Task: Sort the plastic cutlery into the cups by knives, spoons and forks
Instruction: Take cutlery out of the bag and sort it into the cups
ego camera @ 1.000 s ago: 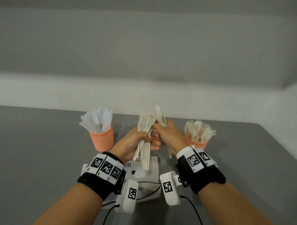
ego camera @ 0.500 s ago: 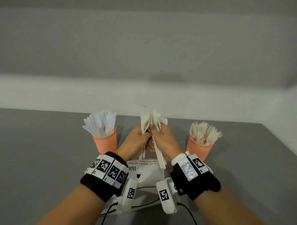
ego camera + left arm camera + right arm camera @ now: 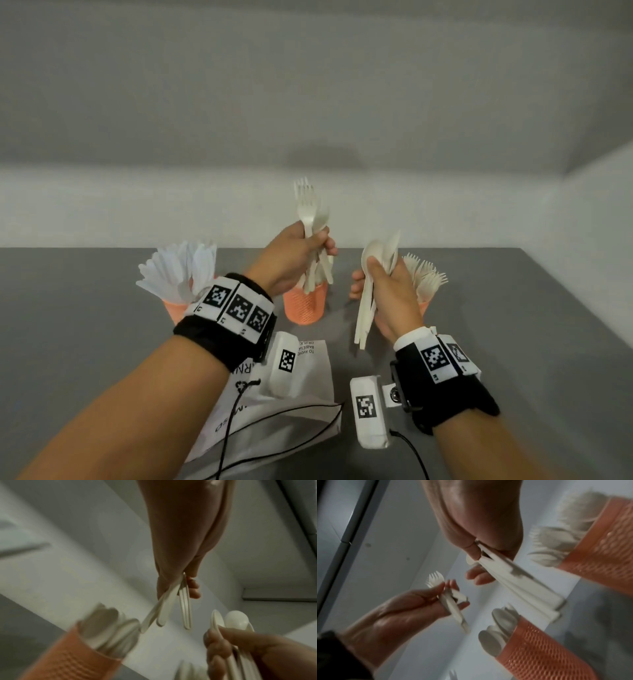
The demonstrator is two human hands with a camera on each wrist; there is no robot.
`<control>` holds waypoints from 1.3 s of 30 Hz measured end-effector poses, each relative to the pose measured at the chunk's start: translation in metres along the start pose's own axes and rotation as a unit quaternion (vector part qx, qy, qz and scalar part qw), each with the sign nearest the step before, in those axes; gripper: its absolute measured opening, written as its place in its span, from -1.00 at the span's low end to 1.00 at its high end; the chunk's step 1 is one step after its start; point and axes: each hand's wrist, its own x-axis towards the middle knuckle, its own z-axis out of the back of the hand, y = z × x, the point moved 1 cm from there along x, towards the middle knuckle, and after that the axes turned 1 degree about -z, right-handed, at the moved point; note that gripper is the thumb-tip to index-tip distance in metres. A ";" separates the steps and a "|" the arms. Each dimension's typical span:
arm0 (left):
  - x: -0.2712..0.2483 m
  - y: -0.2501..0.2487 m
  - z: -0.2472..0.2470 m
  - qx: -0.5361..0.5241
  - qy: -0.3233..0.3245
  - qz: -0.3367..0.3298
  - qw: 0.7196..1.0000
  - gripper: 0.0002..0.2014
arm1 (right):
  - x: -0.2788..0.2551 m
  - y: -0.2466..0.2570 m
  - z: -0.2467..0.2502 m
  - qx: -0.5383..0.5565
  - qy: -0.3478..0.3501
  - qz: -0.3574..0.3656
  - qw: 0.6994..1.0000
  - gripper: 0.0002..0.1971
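Observation:
My left hand (image 3: 297, 257) grips a few cream forks (image 3: 306, 205), tines up, above the middle orange cup (image 3: 304, 306). That cup holds spoons (image 3: 498, 627). My right hand (image 3: 390, 289) grips a bundle of cream spoons (image 3: 376, 255), bowls up and handles hanging down, between the middle cup and the right cup (image 3: 424, 306). The right cup is full of forks (image 3: 426, 279). The left orange cup (image 3: 176, 310) holds white knives (image 3: 181, 269). In the left wrist view the fork handles (image 3: 171, 608) hang from my fist beside the spoon cup (image 3: 72, 660).
A flat white plastic bag (image 3: 298, 397) with printed warning text lies on the grey table (image 3: 85, 325) under my wrists. Thin black cables trail from the wrist cameras. A pale wall runs behind the cups, and the table's right edge lies past the fork cup.
Both hands held one mixed bundle together in front of the middle cup. They have split apart: the left rose with the forks, the right moved right with the spoons.

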 end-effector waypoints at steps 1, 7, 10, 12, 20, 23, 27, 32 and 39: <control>0.006 0.000 -0.013 -0.001 0.010 -0.013 1.000 -0.84 | 0.000 0.001 0.007 0.003 -0.016 0.012 1.000 -0.89; 0.035 0.019 -0.083 -0.003 -0.012 -0.088 0.996 -0.85 | -0.003 0.017 0.054 0.051 -0.104 0.067 0.991 -0.88; 0.041 0.039 -0.104 0.022 -0.013 -0.111 0.994 -0.90 | -0.002 0.019 0.079 0.029 -0.127 0.081 0.988 -0.84; 0.041 0.054 -0.116 0.028 -0.013 -0.110 0.993 -0.90 | -0.002 0.019 0.094 0.008 -0.138 0.089 0.986 -0.84; 0.048 0.083 -0.139 0.100 -0.027 -0.130 0.986 -0.78 | 0.001 0.014 0.137 -0.031 -0.162 0.095 0.982 -0.94; 0.045 0.091 -0.138 0.090 -0.046 -0.126 0.987 -0.79 | 0.003 0.014 0.142 -0.037 -0.157 0.095 0.982 -0.94; 0.045 0.087 -0.138 -0.001 -0.054 -0.083 0.995 -0.90 | 0.008 0.011 0.144 -0.045 -0.142 0.083 0.985 -0.93; 0.053 0.061 -0.134 -0.096 -0.025 -0.098 0.990 -0.81 | 0.012 0.003 0.140 -0.044 -0.116 0.071 0.990 -0.88; 0.058 0.068 -0.123 -0.015 -0.149 -0.157 0.976 -0.70 | 0.025 0.001 0.135 -0.034 -0.058 0.034 0.997 -0.85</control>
